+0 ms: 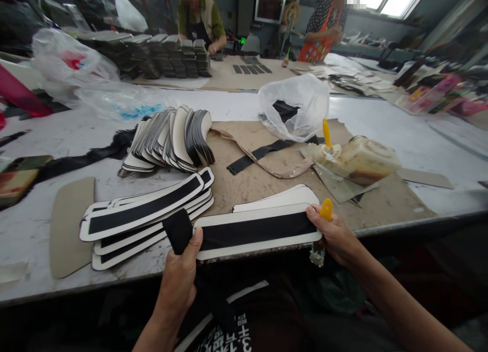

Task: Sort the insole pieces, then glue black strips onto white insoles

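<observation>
A long white panel with a black fabric strip (255, 231) along its middle spans between my two hands at the table's front edge. My left hand (182, 270) pinches its left end, thumb on top; a loose black strip end (178, 231) sticks up there. At the other end, my right hand (333, 235) grips the panel and also holds a glue brush with a yellow handle (326, 209), its bristles (317, 255) pointing down. Plain white panels (280, 197) lie just behind. To the left is a pile of similar white panels with black strips (147, 212).
Curved white pieces (171, 138) stand in a stacked row behind the pile. A glue container (369, 158) lies on its side at right, near another yellow-handled brush (327, 133). A plastic bag (297, 105) holds black material. Two people (202, 21) work across the table.
</observation>
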Tool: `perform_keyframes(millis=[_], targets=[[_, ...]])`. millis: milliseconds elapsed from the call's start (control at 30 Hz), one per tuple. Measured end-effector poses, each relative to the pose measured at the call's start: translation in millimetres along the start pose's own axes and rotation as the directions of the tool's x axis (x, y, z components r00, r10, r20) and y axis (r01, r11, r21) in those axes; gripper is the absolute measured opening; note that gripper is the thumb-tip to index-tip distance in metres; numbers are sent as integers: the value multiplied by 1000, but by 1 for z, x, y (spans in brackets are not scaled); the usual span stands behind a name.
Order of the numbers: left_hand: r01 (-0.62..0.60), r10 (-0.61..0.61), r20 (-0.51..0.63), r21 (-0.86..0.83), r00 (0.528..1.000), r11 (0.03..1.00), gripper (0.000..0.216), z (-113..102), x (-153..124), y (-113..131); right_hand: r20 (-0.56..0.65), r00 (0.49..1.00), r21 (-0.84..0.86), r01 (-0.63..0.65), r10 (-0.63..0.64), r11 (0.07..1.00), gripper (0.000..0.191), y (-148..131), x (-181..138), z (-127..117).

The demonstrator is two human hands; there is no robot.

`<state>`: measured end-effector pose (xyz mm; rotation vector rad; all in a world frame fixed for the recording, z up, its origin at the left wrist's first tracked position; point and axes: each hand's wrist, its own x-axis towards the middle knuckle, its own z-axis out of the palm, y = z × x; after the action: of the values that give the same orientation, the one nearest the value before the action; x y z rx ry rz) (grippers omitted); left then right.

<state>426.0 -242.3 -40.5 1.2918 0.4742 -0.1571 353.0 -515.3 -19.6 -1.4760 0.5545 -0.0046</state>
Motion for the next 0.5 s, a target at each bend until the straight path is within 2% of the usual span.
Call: perform_keyframes(millis=[100, 267, 367, 500], targets=[[28, -28, 4, 57, 1000, 998, 48, -2, 3, -3, -23, 996, -200, 85, -91, 976, 37, 6, 3, -4], [116, -115, -11, 91, 993, 989, 44, -3, 7, -5, -35, 960, -535, 217, -278, 817, 41, 5, 4, -2], [82, -82, 2, 76, 997, 994, 41, -4, 9, -9, -23, 960, -612, 207, -279, 763, 44, 5, 5, -5], [12, -14, 11, 130, 1000, 991, 39, -9, 14, -12, 13, 976, -710, 162, -218, 685, 51, -4, 8, -25]])
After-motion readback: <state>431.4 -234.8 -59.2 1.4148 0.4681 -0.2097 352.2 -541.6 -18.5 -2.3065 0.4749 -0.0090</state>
